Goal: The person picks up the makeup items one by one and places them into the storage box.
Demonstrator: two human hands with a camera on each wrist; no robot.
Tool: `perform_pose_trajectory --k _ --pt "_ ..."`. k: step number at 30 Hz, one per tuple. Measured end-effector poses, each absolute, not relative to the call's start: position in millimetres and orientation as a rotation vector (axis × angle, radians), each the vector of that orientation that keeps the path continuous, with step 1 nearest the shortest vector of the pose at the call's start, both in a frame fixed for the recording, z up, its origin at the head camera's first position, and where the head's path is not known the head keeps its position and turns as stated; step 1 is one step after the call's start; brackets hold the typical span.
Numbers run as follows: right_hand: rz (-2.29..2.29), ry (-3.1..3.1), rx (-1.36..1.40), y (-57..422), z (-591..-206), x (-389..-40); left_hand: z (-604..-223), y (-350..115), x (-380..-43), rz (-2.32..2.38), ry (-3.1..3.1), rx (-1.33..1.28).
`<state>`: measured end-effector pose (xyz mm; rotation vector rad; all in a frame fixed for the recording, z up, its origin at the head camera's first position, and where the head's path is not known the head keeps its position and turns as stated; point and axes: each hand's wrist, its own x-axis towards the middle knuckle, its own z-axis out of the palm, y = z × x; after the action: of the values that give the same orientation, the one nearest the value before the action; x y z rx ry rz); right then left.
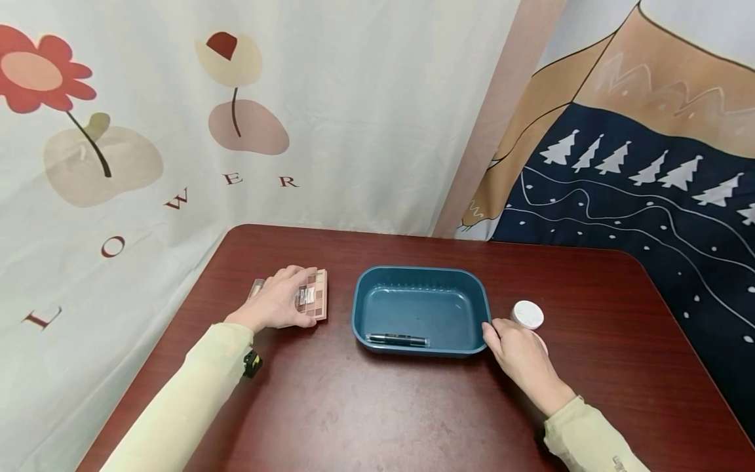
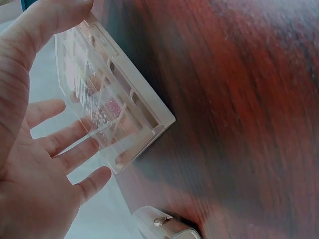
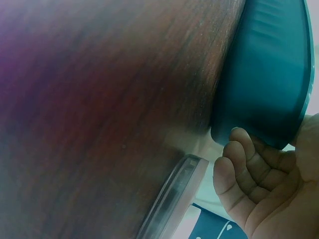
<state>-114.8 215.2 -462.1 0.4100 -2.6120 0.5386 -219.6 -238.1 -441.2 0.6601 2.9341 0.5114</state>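
Observation:
My left hand (image 1: 274,298) spans an eyeshadow palette (image 1: 318,295) with a clear lid, thumb at the near edge and fingers at the far edge. In the left wrist view, some fingers (image 2: 75,144) show beside and through the lid of the palette (image 2: 112,99). My right hand (image 1: 525,357) holds the right end of a blue rectangular basin (image 1: 420,270), thumb over the rim and fingers curled below it. Inside the basin, a dark pen-like stick (image 1: 398,340) lies along the near wall.
Just beyond my right hand stands a white-lidded round jar (image 1: 527,314). A pink-edged clear round container (image 3: 177,196) is partly hidden by that hand. Behind my left wrist lies a small clear-cased item (image 1: 256,287). Patterned curtains (image 1: 354,118) border the dark red table (image 1: 377,413).

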Motion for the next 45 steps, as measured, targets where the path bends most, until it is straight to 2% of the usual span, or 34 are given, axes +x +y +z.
perform_pose_trajectory --k 45 --pt "0.543 -2.618 0.404 216 -462 -114 -419 -217 -210 0.575 2.914 0.745"
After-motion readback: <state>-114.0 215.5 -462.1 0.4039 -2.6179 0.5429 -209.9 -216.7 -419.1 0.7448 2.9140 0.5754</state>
